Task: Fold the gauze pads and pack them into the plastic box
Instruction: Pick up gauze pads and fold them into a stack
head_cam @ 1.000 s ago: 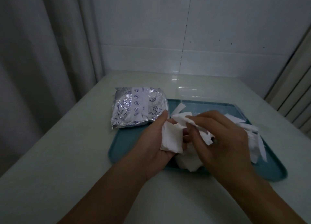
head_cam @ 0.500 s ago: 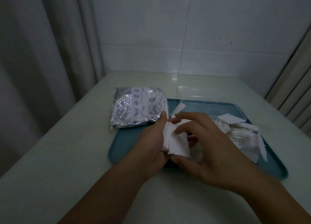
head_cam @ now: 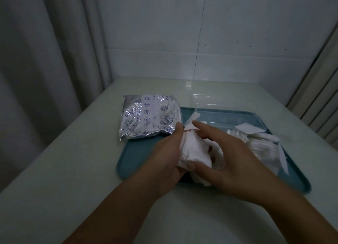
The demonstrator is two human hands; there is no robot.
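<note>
Folding is the step in hand, judging from the single head view. Left hand [head_cam: 171,155] cradles a white gauze pad [head_cam: 193,150] over the near edge of the teal tray [head_cam: 144,159], its fingers curled behind the cloth and thumb up along the pad's far-left corner. Right hand [head_cam: 232,163] comes across from the other side: its thumb presses the pad's lower edge while the forefinger reaches out over the top, so both hands hold the same pad between them. How many layers the pad already has is hard to tell in the dim light.

More gauze lies loose under the hands and in a heap of pads [head_cam: 263,143] on the right of the tray. The clear plastic box [head_cam: 210,104] stands at the tray's far edge, well apart from the hands; its contents cannot be made out. A foil packet [head_cam: 148,115] rests on the tray's far-left corner.

Next, the fold likely needs pressing flat, then the pad must be carried forward to the box without springing open.
</note>
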